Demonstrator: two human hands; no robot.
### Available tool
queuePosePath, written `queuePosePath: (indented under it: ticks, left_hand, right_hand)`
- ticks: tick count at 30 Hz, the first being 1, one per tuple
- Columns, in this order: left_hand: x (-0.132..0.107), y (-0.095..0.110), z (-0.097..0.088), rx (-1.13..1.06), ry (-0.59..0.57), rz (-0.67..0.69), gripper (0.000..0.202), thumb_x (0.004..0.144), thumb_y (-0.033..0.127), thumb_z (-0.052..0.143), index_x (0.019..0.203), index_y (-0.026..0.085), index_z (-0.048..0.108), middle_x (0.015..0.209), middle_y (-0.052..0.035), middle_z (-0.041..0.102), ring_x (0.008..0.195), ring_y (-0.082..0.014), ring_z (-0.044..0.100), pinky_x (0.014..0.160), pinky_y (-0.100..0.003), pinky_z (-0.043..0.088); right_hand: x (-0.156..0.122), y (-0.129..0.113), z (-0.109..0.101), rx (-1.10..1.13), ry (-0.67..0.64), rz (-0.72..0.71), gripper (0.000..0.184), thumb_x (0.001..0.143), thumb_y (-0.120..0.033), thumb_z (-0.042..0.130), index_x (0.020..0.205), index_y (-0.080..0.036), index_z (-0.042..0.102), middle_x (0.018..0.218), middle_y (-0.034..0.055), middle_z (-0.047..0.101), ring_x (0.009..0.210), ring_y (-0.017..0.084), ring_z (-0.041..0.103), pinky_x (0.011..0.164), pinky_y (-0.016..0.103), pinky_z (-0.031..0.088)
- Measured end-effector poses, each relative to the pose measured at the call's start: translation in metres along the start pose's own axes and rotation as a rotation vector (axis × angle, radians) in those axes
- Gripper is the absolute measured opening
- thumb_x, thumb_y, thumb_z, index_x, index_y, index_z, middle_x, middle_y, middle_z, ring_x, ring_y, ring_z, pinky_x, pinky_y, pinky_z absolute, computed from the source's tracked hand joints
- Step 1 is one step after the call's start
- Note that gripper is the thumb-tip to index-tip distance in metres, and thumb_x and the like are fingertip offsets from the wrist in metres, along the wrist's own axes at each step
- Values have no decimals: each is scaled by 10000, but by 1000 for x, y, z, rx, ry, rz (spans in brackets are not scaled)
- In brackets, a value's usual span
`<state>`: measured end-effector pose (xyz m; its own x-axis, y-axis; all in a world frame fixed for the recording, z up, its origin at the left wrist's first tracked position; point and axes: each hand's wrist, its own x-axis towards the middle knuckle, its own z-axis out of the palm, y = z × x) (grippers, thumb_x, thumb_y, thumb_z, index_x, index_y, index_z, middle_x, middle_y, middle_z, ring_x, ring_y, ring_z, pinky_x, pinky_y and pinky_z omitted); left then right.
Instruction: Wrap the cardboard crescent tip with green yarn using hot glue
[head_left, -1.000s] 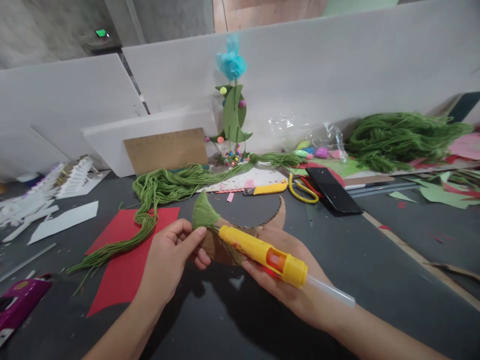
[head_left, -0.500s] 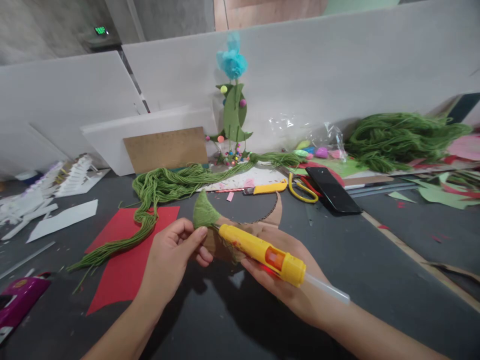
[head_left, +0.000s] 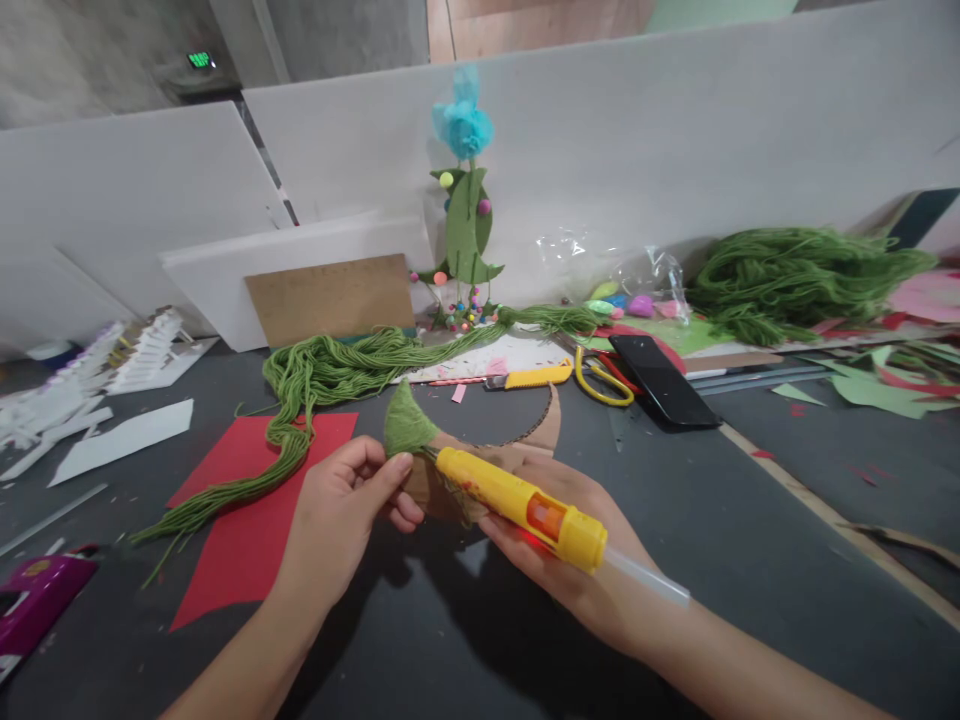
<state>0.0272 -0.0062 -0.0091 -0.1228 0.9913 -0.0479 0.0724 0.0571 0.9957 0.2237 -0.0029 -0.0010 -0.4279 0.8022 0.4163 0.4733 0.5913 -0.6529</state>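
My left hand point(head_left: 352, 510) pinches the lower left edge of a crescent-shaped cardboard piece point(head_left: 536, 430), just beside its tip wrapped in green yarn point(head_left: 409, 420). A yellow glue gun point(head_left: 499, 490) lies across my right hand point(head_left: 577, 540), its metal nozzle touching or very near the cardboard by the edge of the wrapping. From its rear end sticks a clear glue stick point(head_left: 649, 577), and a red light glows under its body. My right fingers are partly hidden beneath the glue gun and cardboard.
Green yarn point(head_left: 337, 365) trails over red paper point(head_left: 240, 540) on the left. Beyond my hands lie a yellow utility knife point(head_left: 536, 376), yellow-handled scissors point(head_left: 604, 380) and a black phone point(head_left: 664, 380). A blue-flowered craft plant point(head_left: 469, 220) stands against the white board.
Both hands, the glue gun and the cardboard hold nearly the same pose. The whole view has shifted very slightly.
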Motion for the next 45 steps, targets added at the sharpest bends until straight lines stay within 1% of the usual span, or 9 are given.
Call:
queuePosePath:
  ticks: [14, 18, 25, 27, 32, 36, 41, 43, 45]
  left_hand:
    - [1, -1, 1, 9, -2, 5, 235, 787, 325, 614, 650, 180, 490, 489, 23, 660, 430, -107, 595, 472, -197, 472]
    - [0, -1, 2, 56, 22, 18, 240, 779, 326, 620, 644, 182, 484, 480, 28, 655, 432, -104, 596, 480, -194, 475]
    - [9, -2, -6, 91, 111, 49, 222, 760, 334, 630, 667, 174, 508, 494, 20, 657, 454, -120, 619, 494, -212, 508]
    - [16, -3, -11, 36, 184, 69, 230, 738, 331, 649, 660, 172, 503, 482, 37, 628, 473, -129, 630, 501, -224, 524]
    - [24, 1, -17, -27, 272, 117, 199, 732, 305, 649, 686, 158, 523, 513, 54, 586, 520, -126, 644, 517, -212, 529]
    - [18, 3, -13, -53, 218, 102, 220, 719, 309, 659, 663, 164, 503, 483, 64, 566, 476, -123, 626, 481, -209, 516]
    - [3, 9, -8, 57, 153, 106, 208, 754, 333, 628, 677, 180, 509, 480, 37, 630, 450, -121, 615, 487, -211, 509]
    - [-4, 13, -5, 146, 142, 112, 206, 768, 332, 611, 663, 184, 513, 489, 26, 649, 447, -119, 616, 495, -205, 504]
    - [-12, 16, 0, 202, 133, 116, 215, 772, 326, 603, 635, 191, 508, 484, 27, 651, 452, -117, 620, 503, -197, 504]
  right_hand:
    - [1, 0, -1, -15, -15, -9, 174, 827, -244, 528, 954, -198, 638, 914, 71, 681, 874, 202, 634, 794, 313, 494]
    - [3, 0, -1, -17, 20, -86, 147, 832, -209, 508, 927, -211, 620, 952, 56, 686, 880, 187, 637, 803, 295, 479]
    - [5, 11, -3, -200, 104, -157, 116, 794, -283, 553, 747, -179, 541, 732, 54, 605, 707, 183, 555, 702, 336, 448]
    - [4, 8, -3, -178, -12, -230, 114, 756, -280, 562, 731, -180, 512, 727, 51, 573, 701, 182, 523, 709, 343, 443]
    - [-4, 0, 13, -264, -395, -342, 130, 763, -314, 528, 729, -188, 521, 815, 56, 568, 786, 190, 504, 985, 444, 313]
    - [-9, 3, 26, -335, -417, -296, 209, 758, -378, 545, 806, -176, 570, 844, 74, 574, 852, 224, 498, 1020, 489, 255]
    - [-8, -6, 10, -145, -505, -263, 468, 613, -275, 688, 1057, -175, 581, 1034, 80, 575, 991, 237, 494, 1009, 426, 300]
    - [-6, -10, 4, -56, -415, -218, 382, 675, -183, 635, 1053, -183, 579, 1038, 71, 578, 986, 206, 509, 926, 351, 386]
    - [-4, -11, 3, -48, -176, -139, 234, 754, -149, 574, 986, -170, 584, 984, 75, 583, 938, 194, 523, 835, 325, 427]
